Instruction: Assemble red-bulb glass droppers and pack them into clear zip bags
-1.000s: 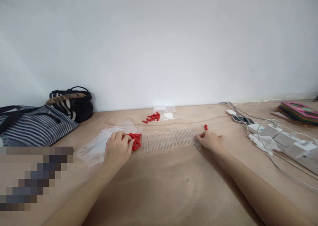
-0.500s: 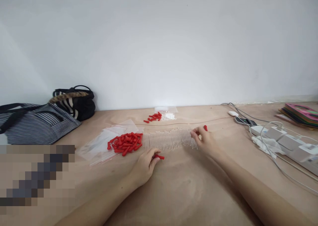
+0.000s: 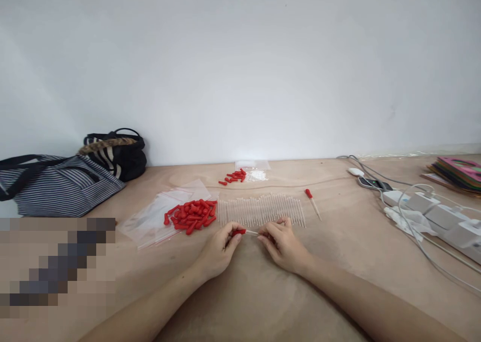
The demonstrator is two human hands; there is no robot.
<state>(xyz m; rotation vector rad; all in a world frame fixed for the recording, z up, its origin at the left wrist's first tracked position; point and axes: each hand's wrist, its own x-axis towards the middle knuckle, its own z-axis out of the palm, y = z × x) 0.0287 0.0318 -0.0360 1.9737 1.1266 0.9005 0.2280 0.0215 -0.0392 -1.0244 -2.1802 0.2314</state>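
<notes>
My left hand [image 3: 222, 249] pinches a red rubber dropper bulb [image 3: 239, 232], its mouth pointing right. My right hand [image 3: 282, 242] grips a thin clear glass tube [image 3: 251, 233], whose left end is at the bulb's mouth; how far it goes in I cannot tell. Behind the hands lies a row of clear glass tubes [image 3: 259, 209], side by side. A heap of red bulbs [image 3: 193, 216] rests left of that row, partly on clear plastic bags [image 3: 150, 219]. Right of the row lies a dropper with a red bulb [image 3: 311, 202] on its tube.
Farther back, more red bulbs [image 3: 235, 177] and glass tubes [image 3: 256, 175] lie by a small clear bag [image 3: 251, 164]. A striped bag [image 3: 71, 187] and a black bag [image 3: 130, 156] stand left. A power strip [image 3: 436, 214] with cables and stacked colourful sheets [image 3: 456, 176] are right.
My right hand has come from the row's right end toward the left hand, bringing a glass tube to the red bulb. The dropper at right is now fully uncovered.
</notes>
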